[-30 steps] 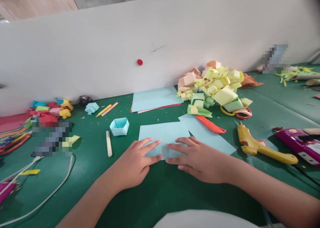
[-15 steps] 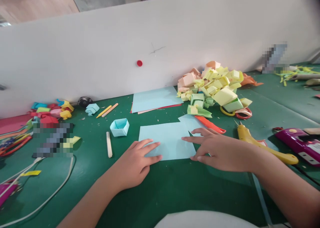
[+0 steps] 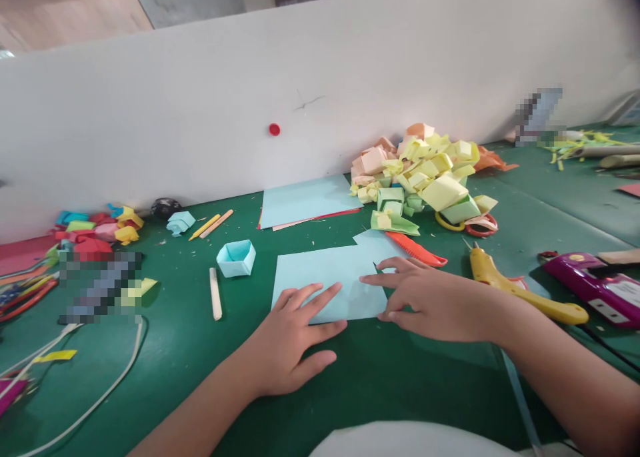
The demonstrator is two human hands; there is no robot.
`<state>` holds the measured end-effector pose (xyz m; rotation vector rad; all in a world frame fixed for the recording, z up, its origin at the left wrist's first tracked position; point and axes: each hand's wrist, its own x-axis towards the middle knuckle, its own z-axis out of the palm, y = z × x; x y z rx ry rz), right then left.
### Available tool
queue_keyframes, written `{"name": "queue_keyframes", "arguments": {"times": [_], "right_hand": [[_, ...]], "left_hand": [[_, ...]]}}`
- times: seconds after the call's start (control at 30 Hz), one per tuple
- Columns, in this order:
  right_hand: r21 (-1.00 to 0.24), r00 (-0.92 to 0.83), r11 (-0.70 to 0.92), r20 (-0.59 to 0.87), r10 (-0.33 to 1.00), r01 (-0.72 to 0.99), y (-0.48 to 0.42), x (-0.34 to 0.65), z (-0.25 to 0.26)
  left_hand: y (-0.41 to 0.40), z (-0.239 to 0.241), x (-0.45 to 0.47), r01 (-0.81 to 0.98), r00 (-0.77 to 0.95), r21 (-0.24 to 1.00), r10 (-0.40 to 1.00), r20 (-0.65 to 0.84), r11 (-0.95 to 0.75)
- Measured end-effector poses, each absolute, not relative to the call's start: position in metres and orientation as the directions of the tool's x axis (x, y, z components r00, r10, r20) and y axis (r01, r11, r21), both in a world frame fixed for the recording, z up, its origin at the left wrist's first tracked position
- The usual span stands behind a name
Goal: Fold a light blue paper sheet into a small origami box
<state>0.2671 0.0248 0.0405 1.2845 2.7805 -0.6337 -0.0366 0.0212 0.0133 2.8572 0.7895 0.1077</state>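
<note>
A light blue sheet of paper [image 3: 320,270] lies flat on the green table in front of me. My left hand [image 3: 300,340] rests over its lower left part, fingers spread. On its right edge sits my right hand [image 3: 420,297], fingers stretched and apart. Another light blue piece of paper [image 3: 373,242] lies partly beneath the sheet's upper right corner. An orange-red utility knife [image 3: 415,249] lies just beyond my right hand. To the left of the sheet stand a small folded blue paper box [image 3: 236,260] and a pale flat stick [image 3: 215,293].
A heap of folded paper pieces [image 3: 425,170] stands at the back right, with scissors [image 3: 481,225] beside it. Right of my hand lie a yellow glue gun [image 3: 520,287] and a purple device [image 3: 590,283]. A paper stack [image 3: 310,200] lies by the white partition [image 3: 200,110].
My left hand has slid a little to the right across the paper, and its thumb is now spread away. My right hand stays at the right edge. The view has shifted slightly.
</note>
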Motion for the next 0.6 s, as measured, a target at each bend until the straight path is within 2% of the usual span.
{"name": "queue_keyframes", "arguments": {"times": [0.23, 0.37, 0.5, 0.6], "right_hand": [[-0.376, -0.654, 0.562, -0.186, 0.733, 0.737, 0.025, 0.268, 0.042], [-0.395, -0.641, 0.538, -0.195, 0.743, 0.744, 0.025, 0.267, 0.042], [-0.394, -0.633, 0.527, -0.215, 0.744, 0.753, 0.024, 0.269, 0.042], [-0.38, -0.66, 0.567, -0.184, 0.728, 0.731, 0.025, 0.269, 0.041]], "left_hand": [[0.026, 0.023, -0.048, 0.646, 0.738, 0.233, 0.673, 0.053, -0.727], [0.035, 0.032, -0.065, 0.729, 0.662, 0.22, 0.749, 0.011, -0.648], [0.046, 0.035, -0.084, 0.733, 0.671, 0.13, 0.741, 0.023, -0.667], [0.051, 0.031, -0.087, 0.717, 0.688, 0.107, 0.724, 0.05, -0.689]]}}
